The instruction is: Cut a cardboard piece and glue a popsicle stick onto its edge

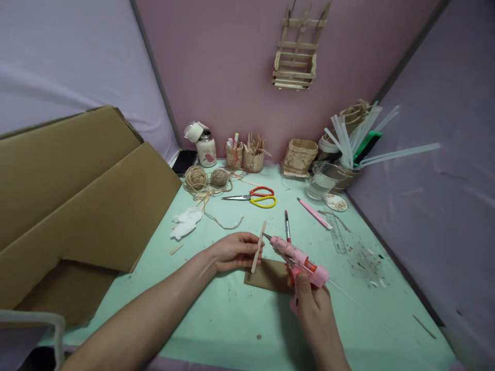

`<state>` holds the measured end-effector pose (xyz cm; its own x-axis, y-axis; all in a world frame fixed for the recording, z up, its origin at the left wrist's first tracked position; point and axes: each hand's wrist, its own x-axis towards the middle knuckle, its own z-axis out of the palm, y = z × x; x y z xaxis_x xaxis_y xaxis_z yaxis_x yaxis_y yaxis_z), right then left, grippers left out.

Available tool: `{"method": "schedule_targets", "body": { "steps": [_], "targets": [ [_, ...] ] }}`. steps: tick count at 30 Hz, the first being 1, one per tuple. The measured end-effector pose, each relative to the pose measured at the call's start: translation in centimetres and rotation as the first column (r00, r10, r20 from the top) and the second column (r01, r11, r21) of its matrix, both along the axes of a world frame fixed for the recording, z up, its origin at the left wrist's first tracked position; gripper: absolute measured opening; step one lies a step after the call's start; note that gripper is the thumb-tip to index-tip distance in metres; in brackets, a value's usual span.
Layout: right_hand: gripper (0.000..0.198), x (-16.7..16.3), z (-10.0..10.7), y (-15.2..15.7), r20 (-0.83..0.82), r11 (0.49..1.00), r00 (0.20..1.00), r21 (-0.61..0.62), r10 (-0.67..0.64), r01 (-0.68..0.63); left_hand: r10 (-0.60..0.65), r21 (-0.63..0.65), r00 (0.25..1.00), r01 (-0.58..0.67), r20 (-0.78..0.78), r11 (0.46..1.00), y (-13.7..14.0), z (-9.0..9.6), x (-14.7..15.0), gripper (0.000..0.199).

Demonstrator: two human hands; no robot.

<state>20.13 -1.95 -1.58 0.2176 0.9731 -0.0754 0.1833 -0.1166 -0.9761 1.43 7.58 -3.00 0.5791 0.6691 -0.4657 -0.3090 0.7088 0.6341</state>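
Observation:
Between the fingers of my left hand (236, 251) is a wooden craft stick (258, 248), tilted nearly upright. My right hand (315, 304) is wrapped round the handle of a pink glue gun (296, 255), smeared with brown residue. The gun's metal nozzle points left, right beside the upper part of the stick; whether they touch I cannot tell. A clear glue stick trails out of the gun's back end. Below both hands a piece of brown cardboard (268, 275) lies on the green tabletop (216, 319), partly hidden by them.
Scissors (255, 197), a pen (287, 225), a pink cutter (314, 213) and a clear ruler (337, 234) lie beyond my hands. Twine balls (196, 178) sit back left. A glass cup (320, 183) stands right, near several glue sticks (344, 141). A large cardboard box (77, 206) fills the left.

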Motion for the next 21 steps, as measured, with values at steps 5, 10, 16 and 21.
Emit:
{"method": "schedule_targets", "body": {
  "steps": [5,10,16,21],
  "targets": [
    [0.053,0.2,-0.6,-0.1,0.047,0.999,0.999,0.044,-0.023,0.021,0.001,0.003,1.0,-0.001,-0.002,1.0,0.0,0.1,0.0,0.035],
    [0.051,0.4,-0.5,-0.5,0.052,0.999,0.999,0.04,0.0,-0.002,0.036,0.02,0.999,-0.036,0.009,0.999,0.3,0.2,-0.3,0.033],
    [0.051,0.0,0.1,-0.4,-0.001,0.996,0.997,0.047,0.072,-0.072,0.084,0.03,0.996,-0.085,0.022,0.996,0.6,0.2,-0.7,0.032],
    [0.047,-0.4,0.6,-0.2,0.045,0.992,0.996,0.094,0.077,-0.081,0.081,0.024,0.996,-0.082,0.027,0.996,0.5,0.2,-0.7,0.033]
  ]
}}
